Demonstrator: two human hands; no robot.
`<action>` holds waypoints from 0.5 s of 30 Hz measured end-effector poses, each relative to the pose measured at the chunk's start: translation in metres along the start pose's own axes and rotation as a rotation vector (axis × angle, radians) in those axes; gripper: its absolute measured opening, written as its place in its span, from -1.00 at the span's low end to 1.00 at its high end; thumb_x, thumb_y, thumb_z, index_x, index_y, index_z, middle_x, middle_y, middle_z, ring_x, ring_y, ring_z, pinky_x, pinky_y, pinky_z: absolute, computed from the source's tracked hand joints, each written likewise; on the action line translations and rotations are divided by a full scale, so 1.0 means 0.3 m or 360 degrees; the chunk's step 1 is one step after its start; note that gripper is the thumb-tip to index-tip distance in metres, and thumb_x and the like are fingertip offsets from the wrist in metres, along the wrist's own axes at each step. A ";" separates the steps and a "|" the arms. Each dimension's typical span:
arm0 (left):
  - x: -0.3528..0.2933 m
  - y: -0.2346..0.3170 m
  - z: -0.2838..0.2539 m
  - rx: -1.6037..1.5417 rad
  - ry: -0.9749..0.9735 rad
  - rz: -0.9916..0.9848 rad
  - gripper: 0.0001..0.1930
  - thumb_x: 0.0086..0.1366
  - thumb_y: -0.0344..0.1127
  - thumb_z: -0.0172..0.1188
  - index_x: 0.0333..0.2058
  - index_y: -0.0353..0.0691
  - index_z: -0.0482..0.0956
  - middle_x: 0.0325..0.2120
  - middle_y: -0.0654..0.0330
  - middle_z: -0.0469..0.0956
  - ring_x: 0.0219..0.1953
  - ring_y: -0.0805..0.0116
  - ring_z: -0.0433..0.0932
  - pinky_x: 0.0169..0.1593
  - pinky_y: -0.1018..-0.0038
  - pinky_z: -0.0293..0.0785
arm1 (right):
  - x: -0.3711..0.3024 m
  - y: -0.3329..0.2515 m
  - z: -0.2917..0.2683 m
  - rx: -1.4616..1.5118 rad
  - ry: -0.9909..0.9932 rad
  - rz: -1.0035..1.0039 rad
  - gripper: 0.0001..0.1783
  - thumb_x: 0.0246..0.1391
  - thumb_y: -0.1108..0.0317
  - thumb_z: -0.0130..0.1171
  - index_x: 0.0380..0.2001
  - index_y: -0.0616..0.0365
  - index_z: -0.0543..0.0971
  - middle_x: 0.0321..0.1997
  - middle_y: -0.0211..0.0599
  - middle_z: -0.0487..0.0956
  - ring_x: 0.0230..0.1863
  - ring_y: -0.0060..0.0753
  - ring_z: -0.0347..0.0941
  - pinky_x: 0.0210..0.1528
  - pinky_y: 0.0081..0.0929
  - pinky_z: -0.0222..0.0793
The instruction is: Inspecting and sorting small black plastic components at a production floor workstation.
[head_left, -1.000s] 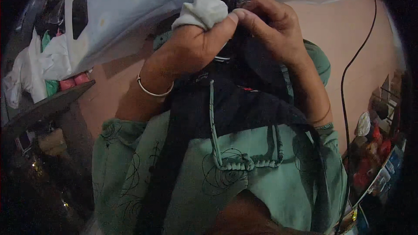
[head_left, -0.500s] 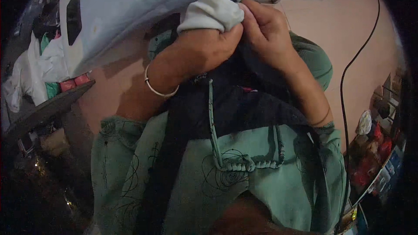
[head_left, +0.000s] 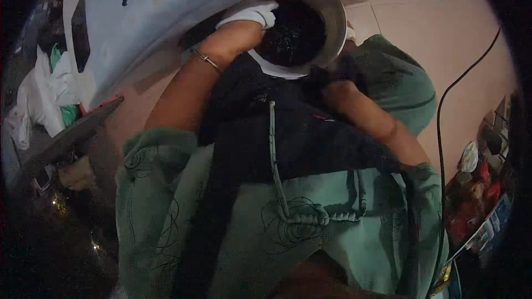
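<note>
A round pale grey bowl [head_left: 336, 44] with dark, shiny contents is in front of me, above my lap, its mouth tilted toward me. At its left rim is my left hand [head_left: 244, 32], its fingers wrapped in a white cloth [head_left: 256, 14] and the cloth's tip over the rim. The fingers under the cloth are hidden. My right hand [head_left: 339, 89] reaches to the bowl's lower right side; it is blurred, and dark fabric and the bowl hide its fingers. A bangle circles my left wrist.
A large pale cloth-like sheet [head_left: 149, 27] with dark patches spans the upper left. White bags [head_left: 47, 88] lie at the far left. A black cable [head_left: 440, 127] runs down the right over the pinkish floor [head_left: 404, 39]. Red items [head_left: 465, 216] are piled at right.
The bowl has come into view between my hands. My right hand has left the white cloth and moved down and right. My left hand has moved slightly left with the cloth.
</note>
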State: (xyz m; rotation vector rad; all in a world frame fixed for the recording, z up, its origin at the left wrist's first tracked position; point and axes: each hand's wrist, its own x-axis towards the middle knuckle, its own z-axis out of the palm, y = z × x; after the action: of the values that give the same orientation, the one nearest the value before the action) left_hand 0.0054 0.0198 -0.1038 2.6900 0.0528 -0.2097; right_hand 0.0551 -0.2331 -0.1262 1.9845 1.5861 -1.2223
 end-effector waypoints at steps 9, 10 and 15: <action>0.110 0.082 0.120 -0.0125 -0.1001 -0.0312 -0.80 0.00 -0.37 0.03 -0.35 -0.19 0.52 -0.43 0.01 0.50 -0.41 0.07 0.49 -0.30 0.32 0.41 | -0.022 0.049 0.161 0.0264 0.0383 -0.0577 -0.80 -0.21 0.29 0.07 -0.48 0.12 0.57 -0.42 -0.17 0.55 -0.32 -0.17 0.49 -0.36 -0.32 0.41; 0.106 0.091 0.160 -0.0129 -0.1015 -0.0302 -0.80 0.00 -0.37 0.03 -0.35 -0.19 0.52 -0.43 0.01 0.50 -0.41 0.07 0.49 -0.30 0.32 0.41 | -0.033 -0.009 0.096 0.0322 0.0054 -0.0241 -0.80 -0.23 0.28 0.09 -0.50 0.13 0.56 -0.43 -0.17 0.55 -0.33 -0.17 0.49 -0.36 -0.32 0.41; 0.009 0.085 0.467 -0.0242 -0.0869 -0.0307 -0.67 0.07 -0.11 0.05 -0.36 -0.29 0.51 -0.38 -0.05 0.49 -0.32 -0.03 0.47 -0.22 0.25 0.37 | -0.050 -0.112 -0.016 -0.0008 0.0000 -0.0375 -0.81 -0.25 0.28 0.11 -0.52 0.13 0.56 -0.48 -0.17 0.55 -0.37 -0.22 0.50 -0.39 -0.32 0.42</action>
State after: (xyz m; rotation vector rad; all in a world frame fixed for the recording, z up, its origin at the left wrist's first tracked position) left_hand -0.0096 -0.0634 -0.2186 2.3871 0.1533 -0.9474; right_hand 0.0265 -0.2282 -0.1035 1.8343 1.8629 -1.2995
